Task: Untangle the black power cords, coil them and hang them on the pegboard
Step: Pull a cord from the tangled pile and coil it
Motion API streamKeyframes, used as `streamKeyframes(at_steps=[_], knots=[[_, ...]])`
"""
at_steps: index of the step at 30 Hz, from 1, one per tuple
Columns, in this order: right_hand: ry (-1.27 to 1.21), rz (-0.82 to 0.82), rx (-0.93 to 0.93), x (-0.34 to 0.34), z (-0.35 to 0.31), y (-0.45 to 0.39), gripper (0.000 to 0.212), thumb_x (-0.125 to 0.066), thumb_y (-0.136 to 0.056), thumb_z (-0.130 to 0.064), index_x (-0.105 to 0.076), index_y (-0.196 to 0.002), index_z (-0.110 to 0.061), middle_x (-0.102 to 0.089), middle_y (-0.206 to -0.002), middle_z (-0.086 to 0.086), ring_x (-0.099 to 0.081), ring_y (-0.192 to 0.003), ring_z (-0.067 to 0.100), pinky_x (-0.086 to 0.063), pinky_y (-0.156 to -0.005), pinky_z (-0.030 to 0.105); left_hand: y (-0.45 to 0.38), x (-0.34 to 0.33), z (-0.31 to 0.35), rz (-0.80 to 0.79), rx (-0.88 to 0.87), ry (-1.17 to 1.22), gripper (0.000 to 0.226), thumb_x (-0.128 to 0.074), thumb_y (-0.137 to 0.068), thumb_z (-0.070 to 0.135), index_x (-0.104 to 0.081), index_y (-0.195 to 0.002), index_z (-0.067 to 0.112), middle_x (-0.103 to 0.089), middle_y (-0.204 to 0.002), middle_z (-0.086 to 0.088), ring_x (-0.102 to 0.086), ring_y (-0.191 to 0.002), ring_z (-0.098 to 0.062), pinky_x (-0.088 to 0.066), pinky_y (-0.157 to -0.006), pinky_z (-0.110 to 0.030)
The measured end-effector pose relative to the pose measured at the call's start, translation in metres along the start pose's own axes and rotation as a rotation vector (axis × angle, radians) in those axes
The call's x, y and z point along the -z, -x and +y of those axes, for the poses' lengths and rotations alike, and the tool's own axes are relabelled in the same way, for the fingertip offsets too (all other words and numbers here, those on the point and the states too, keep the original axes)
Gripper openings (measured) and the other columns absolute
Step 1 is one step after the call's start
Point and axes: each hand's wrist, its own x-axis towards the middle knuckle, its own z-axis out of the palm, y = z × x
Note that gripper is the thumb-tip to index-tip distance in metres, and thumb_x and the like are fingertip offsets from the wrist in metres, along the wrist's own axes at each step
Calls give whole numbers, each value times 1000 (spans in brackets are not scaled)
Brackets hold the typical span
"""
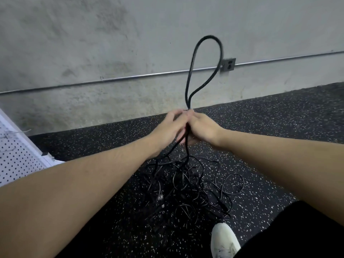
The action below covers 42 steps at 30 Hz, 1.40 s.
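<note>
Black power cord (pixel 193 79) gripped by left hand (pixel 167 128) and right hand (pixel 202 127), loop upright; strands trailing into tangled pile (pixel 188 189) below hands, apparently same cord.

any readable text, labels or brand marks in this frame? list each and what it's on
None readable.
Wall outlet: dark slots only, no lettering visible.
White shoe: grey scuffs or pattern, no legible brand.
Pegboard: holes only, no label.
Black cord held by both hands: no printing visible.

One head-worn view looks forward and down, close over the floor (pixel 279 127) and wall (pixel 93 43).
</note>
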Motion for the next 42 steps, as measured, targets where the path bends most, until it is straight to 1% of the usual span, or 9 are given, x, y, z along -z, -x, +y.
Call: streamKeyframes(at_steps=[2, 6, 16, 21, 24, 29, 34, 39, 42], knots=[[-54, 72, 38, 2, -6, -3, 38, -35, -109, -38, -57, -90, -14, -74, -84, 16, -70, -73, 32, -60, -74, 51, 4, -2, -11, -116, 56, -76, 83, -64, -81, 75, -35, -146, 32, -74, -118, 1, -71, -109, -18, -48, -110, -47], [-323, 89, -20, 8, -14, 5, 29, -29, -111, -35, -41, -94, -15, -74, -74, 19, -70, -64, 35, -53, -50, 34, 7, -3, -20, -263, 85, -313, 13, -69, -98, 29, -68, -102, 17, -80, -90, -5, -68, -69, -2, -52, -75, -24], [-665, 318, -78, 41, -6, 5, 27, -24, -112, -33, -37, -96, -16, -76, -84, 20, -76, -81, 36, -64, -65, 44, 8, 9, -24, -90, 57, -609, 24, -48, -108, 37, -59, -92, 23, -67, -81, 0, -61, -74, -14, -45, -70, -30], [-322, 328, -317, 58, 1, 10, 58, -22, -105, -62, -46, -121, -12, -76, -96, 17, -72, -71, 32, -64, -72, 48, 3, -9, -7, -27, -14, -649, 17, -45, -109, 30, -53, -96, 24, -51, -73, 4, -40, -54, -8, -33, -45, -16], [101, 81, -437, 61, 10, 22, 76, -23, -102, -68, -63, -93, -5, -72, -72, 11, -63, -57, 24, -54, -58, 30, -8, -5, 4, 81, -43, -678, 13, -45, -109, 25, -55, -102, 22, -53, -76, 4, -40, -54, -8, -30, -39, -14], [556, 378, 208, 52, -2, 14, 25, -50, -101, -43, -60, -102, -20, -68, -92, -4, -62, -78, 14, -49, -69, 28, -12, -6, 15, 107, -47, -493, 22, -56, -104, 13, -44, -120, 23, -54, -77, 5, -40, -37, 2, -28, -37, -13], [708, -25, 228, 40, 11, 18, 57, -41, -103, -55, -35, -149, -22, -66, -124, 7, -61, -105, 22, -41, -88, 30, -16, -8, 12, 28, -63, -402, 49, -61, -92, -3, -32, -122, 22, -66, -98, -5, -42, -42, 3, -34, -44, -14], [684, -89, 159, 55, 18, 22, 46, -43, -103, -56, -54, -76, -20, -50, -66, -5, -45, -58, 10, -33, -56, 28, -15, -17, 1, -42, -66, -397, 47, -62, -92, -3, -31, -119, 18, -65, -84, 0, -40, -45, -3, -34, -48, -19], [609, -96, 170, 56, 21, 29, 44, -51, -99, -57, -53, -75, -20, -52, -63, -9, -44, -56, 7, -34, -54, 23, -19, -22, -1, -55, -81, -421, 46, -63, -90, -7, -31, -114, 16, -55, -75, -1, -41, -47, -2, -33, -48, -16]])
